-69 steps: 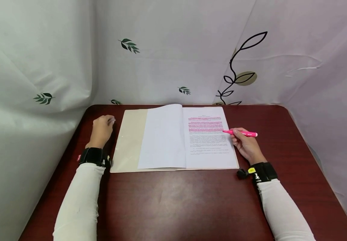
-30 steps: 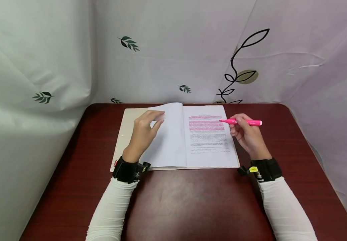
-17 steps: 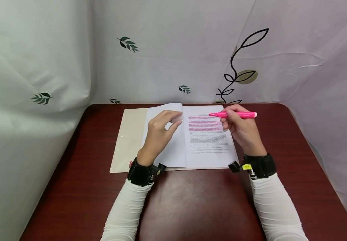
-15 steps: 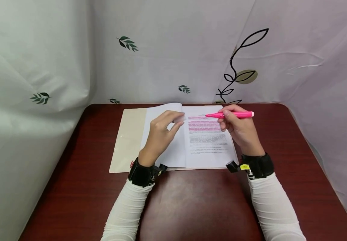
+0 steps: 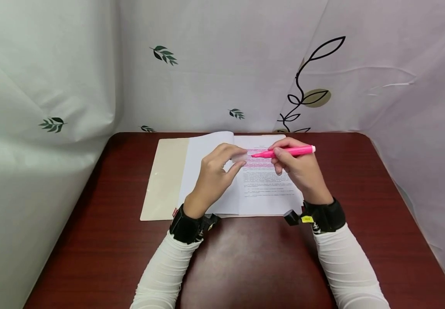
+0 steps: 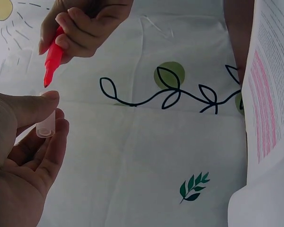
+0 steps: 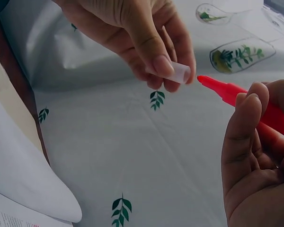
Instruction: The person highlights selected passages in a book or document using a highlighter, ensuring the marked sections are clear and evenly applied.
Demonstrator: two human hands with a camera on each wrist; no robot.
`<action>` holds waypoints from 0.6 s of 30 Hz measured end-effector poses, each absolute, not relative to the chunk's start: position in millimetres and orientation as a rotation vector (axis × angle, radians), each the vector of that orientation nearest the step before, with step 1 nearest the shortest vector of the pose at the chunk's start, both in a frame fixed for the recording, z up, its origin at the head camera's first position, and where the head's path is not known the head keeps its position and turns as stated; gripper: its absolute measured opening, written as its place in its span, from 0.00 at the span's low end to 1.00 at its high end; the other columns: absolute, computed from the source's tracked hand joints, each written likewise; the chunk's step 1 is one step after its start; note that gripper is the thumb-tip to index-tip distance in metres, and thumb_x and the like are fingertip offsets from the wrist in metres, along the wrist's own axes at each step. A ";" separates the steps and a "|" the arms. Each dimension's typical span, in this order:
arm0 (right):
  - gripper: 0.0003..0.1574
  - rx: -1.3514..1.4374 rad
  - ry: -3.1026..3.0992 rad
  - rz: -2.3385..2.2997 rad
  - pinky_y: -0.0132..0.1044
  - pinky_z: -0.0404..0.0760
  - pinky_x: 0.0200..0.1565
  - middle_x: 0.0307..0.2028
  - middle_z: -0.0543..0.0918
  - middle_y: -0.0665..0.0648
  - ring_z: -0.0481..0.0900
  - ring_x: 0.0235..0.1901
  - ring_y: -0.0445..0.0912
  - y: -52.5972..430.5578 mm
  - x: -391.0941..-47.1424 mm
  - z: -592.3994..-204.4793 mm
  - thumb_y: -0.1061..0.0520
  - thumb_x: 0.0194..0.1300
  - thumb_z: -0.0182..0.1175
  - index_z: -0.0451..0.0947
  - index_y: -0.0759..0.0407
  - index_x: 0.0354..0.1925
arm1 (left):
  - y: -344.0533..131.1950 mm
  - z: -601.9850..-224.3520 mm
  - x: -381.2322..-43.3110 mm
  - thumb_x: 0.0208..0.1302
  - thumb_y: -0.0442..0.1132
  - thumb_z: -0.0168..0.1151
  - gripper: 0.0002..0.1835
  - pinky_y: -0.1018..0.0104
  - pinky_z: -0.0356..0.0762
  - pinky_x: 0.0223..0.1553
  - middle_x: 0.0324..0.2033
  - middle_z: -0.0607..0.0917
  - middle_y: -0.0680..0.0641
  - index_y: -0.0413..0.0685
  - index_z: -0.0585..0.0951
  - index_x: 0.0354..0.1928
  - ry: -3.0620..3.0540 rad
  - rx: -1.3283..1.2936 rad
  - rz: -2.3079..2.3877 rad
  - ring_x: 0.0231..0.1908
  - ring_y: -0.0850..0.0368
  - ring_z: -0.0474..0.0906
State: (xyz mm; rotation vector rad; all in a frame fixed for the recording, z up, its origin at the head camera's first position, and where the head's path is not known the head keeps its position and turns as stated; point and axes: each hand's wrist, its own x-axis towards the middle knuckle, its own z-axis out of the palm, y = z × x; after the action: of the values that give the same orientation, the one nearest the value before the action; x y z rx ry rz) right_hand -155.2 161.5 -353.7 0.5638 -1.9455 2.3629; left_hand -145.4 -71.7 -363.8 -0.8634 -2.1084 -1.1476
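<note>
Between thumb and fingertips, my left hand (image 5: 215, 174) pinches a translucent white highlighter cap (image 7: 181, 73). Opposite it, my right hand (image 5: 299, 169) grips a pink highlighter (image 5: 297, 150), its bare tip pointing left at the cap. A small gap separates tip and cap in the right wrist view; in the left wrist view they look very close. Both hands are above an open document (image 5: 269, 201), whose right page has pink-marked lines of print (image 6: 262, 109) near the top. The hands hide part of that page.
Under the pages lies a cream folder (image 5: 164, 180) on a dark red-brown table (image 5: 242, 262). A pale curtain (image 5: 207, 64) with leaf prints hangs behind and at both sides. Each wrist wears a black strap (image 5: 185, 225) with a small camera.
The left hand has come from the table's left side over the pages, carrying the cap. My right hand has lifted the highlighter off the page and moved left, bringing tip and cap close together.
</note>
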 end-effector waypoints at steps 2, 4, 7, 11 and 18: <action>0.08 0.581 -1.936 2.370 0.28 0.77 0.23 0.22 0.82 0.53 0.75 0.16 0.43 161.0 -152.9 -353.5 0.71 0.71 0.59 0.83 0.63 0.39 | -69.1 -363.2 -143.7 0.61 0.29 0.74 0.13 0.62 0.83 0.53 0.43 0.88 0.43 0.38 0.87 0.48 -2.103 -0.874 -1.149 0.48 0.52 0.84; 0.07 0.591 -1.922 2.390 0.28 0.79 0.24 0.23 0.82 0.54 0.76 0.16 0.43 159.8 -151.6 -353.9 0.71 0.71 0.59 0.82 0.63 0.39 | -67.3 -362.6 -142.1 0.60 0.28 0.74 0.13 0.62 0.83 0.52 0.43 0.87 0.43 0.38 0.86 0.48 -2.094 -0.886 -1.151 0.48 0.52 0.84; 0.07 0.607 -1.913 2.400 0.29 0.81 0.24 0.23 0.83 0.54 0.77 0.16 0.43 156.7 -151.2 -355.0 0.71 0.71 0.59 0.82 0.64 0.38 | -65.6 -361.8 -140.2 0.60 0.28 0.74 0.13 0.63 0.83 0.53 0.43 0.87 0.43 0.37 0.86 0.47 -2.086 -0.903 -1.135 0.48 0.51 0.84; 0.03 0.601 -1.926 2.369 0.30 0.82 0.24 0.22 0.83 0.54 0.77 0.15 0.43 153.8 -150.9 -357.1 0.69 0.70 0.62 0.80 0.72 0.38 | -63.9 -360.9 -138.4 0.60 0.28 0.74 0.12 0.63 0.83 0.53 0.42 0.87 0.43 0.37 0.86 0.47 -2.084 -0.913 -1.100 0.48 0.51 0.83; 0.06 0.586 -1.921 2.350 0.30 0.82 0.23 0.21 0.83 0.54 0.78 0.14 0.42 147.7 -149.6 -360.2 0.69 0.69 0.63 0.79 0.75 0.35 | -59.8 -360.0 -136.3 0.64 0.30 0.72 0.09 0.64 0.83 0.52 0.41 0.87 0.44 0.37 0.85 0.45 -2.053 -0.926 -1.037 0.46 0.51 0.83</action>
State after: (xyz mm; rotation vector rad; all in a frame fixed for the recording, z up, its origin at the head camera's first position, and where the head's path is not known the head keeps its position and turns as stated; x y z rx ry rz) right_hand -149.6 147.7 -360.2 0.5858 -1.9206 2.3501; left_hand -136.3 -59.8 -360.0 -0.9259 -2.0532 -1.0366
